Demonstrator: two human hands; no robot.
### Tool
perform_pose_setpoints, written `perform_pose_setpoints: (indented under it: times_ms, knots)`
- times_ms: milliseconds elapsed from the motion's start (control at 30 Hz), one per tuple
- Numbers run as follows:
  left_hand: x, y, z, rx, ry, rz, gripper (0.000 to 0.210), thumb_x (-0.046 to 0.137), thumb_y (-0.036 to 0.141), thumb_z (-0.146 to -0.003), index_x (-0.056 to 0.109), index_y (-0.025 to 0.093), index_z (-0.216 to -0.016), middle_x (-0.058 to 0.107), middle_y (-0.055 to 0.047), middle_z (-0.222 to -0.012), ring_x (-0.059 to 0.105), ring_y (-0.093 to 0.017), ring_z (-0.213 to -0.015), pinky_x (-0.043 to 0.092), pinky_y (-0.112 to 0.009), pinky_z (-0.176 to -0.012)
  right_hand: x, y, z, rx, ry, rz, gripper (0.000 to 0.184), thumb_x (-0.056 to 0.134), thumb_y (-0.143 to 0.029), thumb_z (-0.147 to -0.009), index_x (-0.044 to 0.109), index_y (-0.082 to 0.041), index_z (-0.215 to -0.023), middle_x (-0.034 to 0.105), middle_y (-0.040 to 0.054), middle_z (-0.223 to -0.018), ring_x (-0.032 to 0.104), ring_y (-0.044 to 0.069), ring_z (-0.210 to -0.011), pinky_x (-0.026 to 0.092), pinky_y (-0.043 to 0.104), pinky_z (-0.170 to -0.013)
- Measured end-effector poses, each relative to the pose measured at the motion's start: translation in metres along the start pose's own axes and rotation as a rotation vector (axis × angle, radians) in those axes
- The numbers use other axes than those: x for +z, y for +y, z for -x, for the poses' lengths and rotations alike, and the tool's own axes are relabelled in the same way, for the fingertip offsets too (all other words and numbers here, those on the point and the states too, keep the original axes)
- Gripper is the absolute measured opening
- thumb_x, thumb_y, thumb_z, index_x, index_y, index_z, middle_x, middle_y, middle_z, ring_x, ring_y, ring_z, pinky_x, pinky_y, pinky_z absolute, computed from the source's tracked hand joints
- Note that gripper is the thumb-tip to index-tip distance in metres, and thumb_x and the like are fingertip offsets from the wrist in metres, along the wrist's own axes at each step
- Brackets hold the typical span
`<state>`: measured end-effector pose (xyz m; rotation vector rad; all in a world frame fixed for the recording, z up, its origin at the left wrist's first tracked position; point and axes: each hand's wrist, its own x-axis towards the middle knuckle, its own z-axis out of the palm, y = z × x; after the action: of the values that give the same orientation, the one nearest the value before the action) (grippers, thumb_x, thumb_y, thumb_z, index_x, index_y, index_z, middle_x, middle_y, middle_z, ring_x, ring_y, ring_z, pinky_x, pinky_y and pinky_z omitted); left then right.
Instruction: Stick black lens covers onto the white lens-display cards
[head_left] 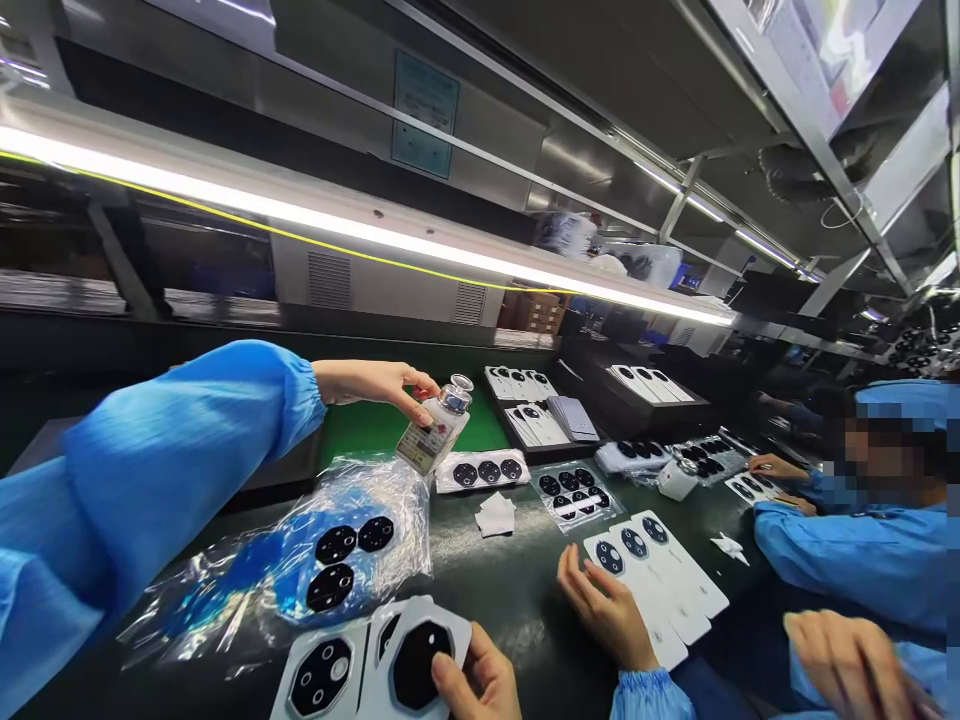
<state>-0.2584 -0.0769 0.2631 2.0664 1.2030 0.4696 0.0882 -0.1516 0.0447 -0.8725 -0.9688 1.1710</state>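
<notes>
Evidently, the step in hand was handling the dispenser bottle while keeping a panel ready; whether the bottle was being lifted or set down could not be told. The left hand pinched it near the neck, thumb against fingers, and held it tilted between the clear plastic bag and the green mat. Low in front, the right hand pinched the edge of a white panel bearing a black octagon, its thumb across the face. Another white panel with a black octagon was just beside it, on the left. A folded white wipe lay on the dark tabletop, near the bottle and apart from both hands.

The next move, as I judged it, called for a steady, near-upright bottle, clear of the bag's loose film, and a light grip on the panel so its face stayed unsmudged.
</notes>
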Motion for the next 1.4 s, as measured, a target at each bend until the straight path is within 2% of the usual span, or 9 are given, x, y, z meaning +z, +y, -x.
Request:
perform_pose_setpoints:
  times_ms: [133, 233, 367, 467, 567, 867, 1000, 1167, 1400]
  knots:
    - [-0.001, 0.003, -0.002, -0.006, -0.012, -0.025, 0.038, 0.073, 0.047, -0.063, 0.07, 0.019, -0.089, 0.064, -0.001, -0.092, 0.052, -0.024, -0.094, 0.037, -0.024, -0.077, 0.058, -0.018, -0.014, 0.04, -0.218, 0.001, 0.06, 0.031, -0.06, -0.094, 0.077, -0.022, -0.091, 0.076, 0.0053, -0.098, 0.063, 0.015, -0.112, 0.023, 0.028, -0.116]
    - [-0.001, 0.003, -0.003, 0.007, -0.011, -0.039, 0.042, 0.073, 0.05, -0.062, 0.069, 0.018, -0.09, 0.063, -0.001, -0.091, 0.052, -0.024, -0.093, 0.036, -0.024, -0.076, 0.114, -0.038, -0.038, 0.191, -0.66, 0.044, 0.046, 0.064, -0.064, -0.073, 0.077, -0.023, -0.089, 0.075, 0.0077, -0.1, 0.066, 0.028, -0.107, 0.032, 0.047, -0.112]
    - [0.002, 0.001, -0.003, 0.042, 0.016, -0.051, 0.042, 0.074, 0.05, -0.062, 0.069, 0.019, -0.091, 0.06, -0.001, -0.093, 0.049, -0.023, -0.094, 0.035, -0.024, -0.076, 0.176, -0.045, -0.062, 0.174, -0.654, 0.036, 0.034, 0.09, -0.029, -0.049, 0.075, -0.034, -0.079, 0.074, -0.0037, -0.093, 0.053, 0.029, -0.123, 0.045, 0.046, -0.1]
    - [0.01, -0.003, -0.003, 0.062, 0.036, -0.045, 0.046, 0.071, 0.05, -0.065, 0.067, 0.021, -0.1, 0.059, -0.001, -0.096, 0.048, -0.023, -0.094, 0.034, -0.025, -0.076, 0.197, -0.047, -0.067, 0.175, -0.622, 0.007, 0.017, 0.079, -0.04, -0.067, 0.073, -0.031, -0.08, 0.074, -0.0045, -0.094, 0.053, 0.026, -0.123, 0.047, 0.044, -0.097]
    - [0.02, -0.007, -0.007, 0.086, 0.061, -0.048, 0.052, 0.069, 0.053, -0.066, 0.065, 0.022, -0.107, 0.056, -0.001, -0.1, 0.048, -0.023, -0.097, 0.035, -0.025, -0.078, 0.187, -0.051, -0.05, 0.18, -0.57, -0.025, 0.036, 0.055, -0.053, -0.087, 0.071, -0.021, -0.088, 0.073, 0.0021, -0.1, 0.062, 0.022, -0.11, 0.048, 0.042, -0.093]
    - [0.042, 0.021, 0.013, 0.147, 0.116, -0.202, 0.081, 0.074, 0.049, -0.064, 0.046, 0.023, -0.135, 0.055, -0.004, -0.119, 0.043, -0.026, -0.115, 0.031, -0.03, -0.098, 0.093, 0.003, 0.087, 0.293, -0.306, 0.102, 0.038, 0.077, -0.051, -0.067, 0.076, -0.021, -0.09, 0.074, 0.0039, -0.083, 0.066, 0.021, -0.082, 0.05, 0.029, -0.077]
    - [0.064, 0.02, 0.07, 0.159, 0.224, -0.37, 0.057, 0.064, 0.043, -0.08, 0.05, 0.018, -0.129, 0.058, -0.008, -0.12, 0.046, -0.027, -0.114, 0.032, -0.033, -0.098, 0.104, 0.005, 0.082, 0.407, -0.306, 0.099, 0.045, 0.082, -0.054, -0.06, 0.076, -0.02, -0.09, 0.074, 0.0049, -0.083, 0.066, 0.023, -0.086, 0.05, 0.03, -0.078]
    - [0.14, -0.018, 0.133, -0.195, 0.349, 0.016, 0.035, 0.042, 0.041, -0.09, 0.054, 0.018, -0.114, 0.061, -0.008, -0.11, 0.056, -0.025, -0.099, 0.042, -0.032, -0.084, 0.128, 0.002, 0.078, 0.493, -0.387, 0.117, 0.041, 0.08, -0.051, -0.064, 0.076, -0.019, -0.091, 0.074, 0.0056, -0.083, 0.066, 0.022, -0.078, 0.05, 0.03, -0.074]
    - [0.206, -0.047, 0.132, -0.393, 0.384, 0.784, 0.046, 0.048, 0.062, -0.077, 0.055, 0.018, -0.086, 0.06, -0.003, -0.087, 0.055, -0.022, -0.085, 0.042, -0.031, -0.075, 0.146, 0.01, 0.084, 0.539, -0.442, 0.142, 0.046, 0.077, -0.051, -0.068, 0.075, -0.019, -0.101, 0.074, 0.0068, -0.09, 0.065, 0.024, -0.084, 0.051, 0.033, -0.078]
